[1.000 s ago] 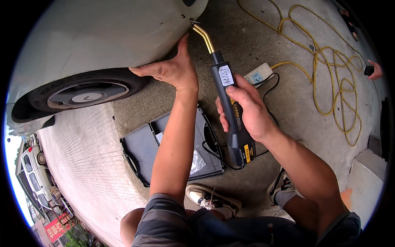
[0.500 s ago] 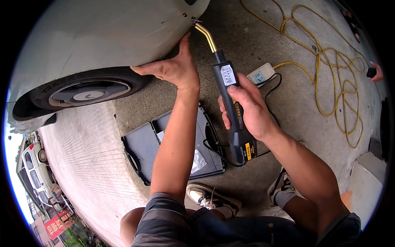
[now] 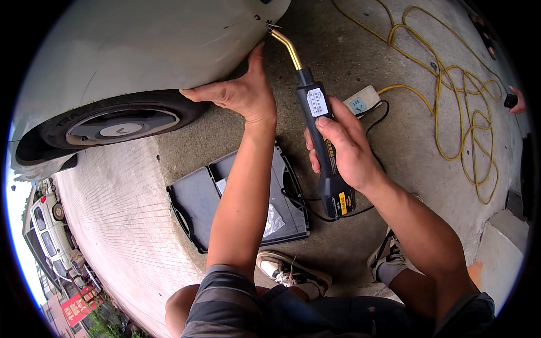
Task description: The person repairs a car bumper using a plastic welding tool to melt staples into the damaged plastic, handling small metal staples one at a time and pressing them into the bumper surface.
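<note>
My right hand (image 3: pixel 350 143) is wrapped round the black handle of a hot stapler (image 3: pixel 321 132), the thumb lying along its upper side. The tool's bent brass-coloured neck (image 3: pixel 288 48) points up to the left. At its tip a thin metal staple (image 3: pixel 273 26) meets the lower edge of a pale car bumper (image 3: pixel 169 45), near short dark marks. My left hand (image 3: pixel 242 93) is braced against the bumper's underside, thumb stretched left and a finger pointing up towards the tip. Its other fingers are partly hidden.
An open grey tool case (image 3: pixel 194 194) with a clear plastic bag (image 3: pixel 274 221) lies below my arms. A black cord (image 3: pixel 378 146) trails near a white power strip (image 3: pixel 360 101). Yellow cable (image 3: pixel 437 107) loops at right, near another person's hand (image 3: pixel 517 101). The car's wheel (image 3: pixel 121 130) stands left.
My right hand and the hot stapler have shifted slightly to the right in the picture, the tip staying at the bumper. The left hand keeps its place against the bumper.
</note>
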Tool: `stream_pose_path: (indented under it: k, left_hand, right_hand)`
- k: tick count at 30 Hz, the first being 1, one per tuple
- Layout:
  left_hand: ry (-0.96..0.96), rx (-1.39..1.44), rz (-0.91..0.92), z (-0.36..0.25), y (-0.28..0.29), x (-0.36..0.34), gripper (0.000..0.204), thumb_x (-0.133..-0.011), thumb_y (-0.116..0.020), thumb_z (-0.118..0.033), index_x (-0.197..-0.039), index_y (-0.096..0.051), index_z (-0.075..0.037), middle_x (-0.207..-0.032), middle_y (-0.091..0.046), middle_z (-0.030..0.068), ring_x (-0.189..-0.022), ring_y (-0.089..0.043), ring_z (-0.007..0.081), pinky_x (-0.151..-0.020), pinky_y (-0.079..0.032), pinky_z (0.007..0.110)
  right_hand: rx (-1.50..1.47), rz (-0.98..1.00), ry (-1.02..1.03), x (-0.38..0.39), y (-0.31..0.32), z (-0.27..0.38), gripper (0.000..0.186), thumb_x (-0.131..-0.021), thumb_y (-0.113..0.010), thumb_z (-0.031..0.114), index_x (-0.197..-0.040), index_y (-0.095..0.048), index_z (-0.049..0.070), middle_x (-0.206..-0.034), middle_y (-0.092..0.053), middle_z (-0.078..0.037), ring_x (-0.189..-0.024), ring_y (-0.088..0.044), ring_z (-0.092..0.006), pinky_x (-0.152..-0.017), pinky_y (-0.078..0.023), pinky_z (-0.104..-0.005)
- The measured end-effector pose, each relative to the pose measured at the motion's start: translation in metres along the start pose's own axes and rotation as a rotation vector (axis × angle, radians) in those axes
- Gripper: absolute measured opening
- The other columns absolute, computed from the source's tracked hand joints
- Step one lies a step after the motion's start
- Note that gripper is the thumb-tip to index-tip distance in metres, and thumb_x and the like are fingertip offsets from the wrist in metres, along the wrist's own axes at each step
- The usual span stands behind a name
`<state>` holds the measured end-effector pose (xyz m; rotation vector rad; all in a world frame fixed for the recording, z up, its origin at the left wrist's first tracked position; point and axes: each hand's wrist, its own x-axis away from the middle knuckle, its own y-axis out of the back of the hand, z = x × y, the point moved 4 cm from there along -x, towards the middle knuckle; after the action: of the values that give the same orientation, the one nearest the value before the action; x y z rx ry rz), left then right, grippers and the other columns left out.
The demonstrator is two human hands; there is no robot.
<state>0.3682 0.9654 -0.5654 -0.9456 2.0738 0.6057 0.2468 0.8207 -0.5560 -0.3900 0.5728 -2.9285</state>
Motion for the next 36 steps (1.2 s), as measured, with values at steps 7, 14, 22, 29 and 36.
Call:
stream_pose_path:
  k: [7, 14, 22, 29, 36]
  left_hand:
    - [-0.037, -0.012, -0.023, -0.0032, 0.0010, -0.0006, 0.136, -0.057, -0.094, -0.029, -0.142, 0.006, 0.005, -0.137, -0.024, 0.0251, -0.120, -0.040, 0.0382, -0.103, -0.036, 0.049]
    - [-0.024, 0.007, 0.009, -0.0030, 0.0004, 0.0000, 0.138, -0.059, -0.094, -0.027, -0.143, 0.011, 0.004, -0.137, -0.023, 0.0250, -0.121, -0.040, 0.0382, -0.104, -0.036, 0.049]
    - [-0.027, -0.015, 0.019, -0.0005, 0.0005, 0.0014, 0.141, -0.059, -0.094, -0.027, -0.143, 0.016, 0.004, -0.138, -0.021, 0.0252, -0.122, -0.039, 0.0391, -0.103, -0.036, 0.050]
    - [-0.055, -0.018, -0.011, 0.0013, -0.0010, 0.0015, 0.141, -0.059, -0.094, -0.028, -0.144, 0.015, 0.004, -0.138, -0.021, 0.0250, -0.122, -0.038, 0.0392, -0.103, -0.036, 0.050]
    - [-0.012, 0.017, 0.001, -0.0005, -0.0002, 0.0018, 0.137, -0.059, -0.094, -0.026, -0.143, 0.010, 0.005, -0.137, -0.022, 0.0251, -0.122, -0.038, 0.0389, -0.103, -0.036, 0.050]
  right_hand:
    - [-0.032, -0.031, 0.031, 0.0008, -0.0005, 0.0017, 0.020, -0.097, -0.048, 0.024, -0.103, -0.047, 0.005, -0.072, -0.053, -0.004, -0.050, -0.052, -0.0085, -0.046, -0.045, -0.0228]
    - [-0.001, -0.052, 0.047, 0.0008, -0.0007, 0.0028, 0.022, -0.096, -0.048, 0.025, -0.103, -0.047, 0.004, -0.072, -0.053, -0.004, -0.051, -0.052, -0.0083, -0.046, -0.045, -0.0228]
    - [0.026, -0.076, 0.051, 0.0012, -0.0032, 0.0013, 0.023, -0.097, -0.048, 0.024, -0.107, -0.047, 0.003, -0.072, -0.052, -0.003, -0.051, -0.051, -0.0081, -0.046, -0.044, -0.0226]
    - [0.041, -0.070, 0.073, 0.0010, -0.0033, 0.0026, 0.024, -0.097, -0.048, 0.024, -0.108, -0.047, 0.003, -0.072, -0.052, -0.003, -0.052, -0.051, -0.0078, -0.046, -0.044, -0.0225]
    - [0.042, -0.075, 0.060, 0.0013, -0.0041, 0.0025, 0.024, -0.097, -0.048, 0.025, -0.107, -0.047, 0.003, -0.072, -0.052, -0.003, -0.052, -0.050, -0.0081, -0.047, -0.044, -0.0224]
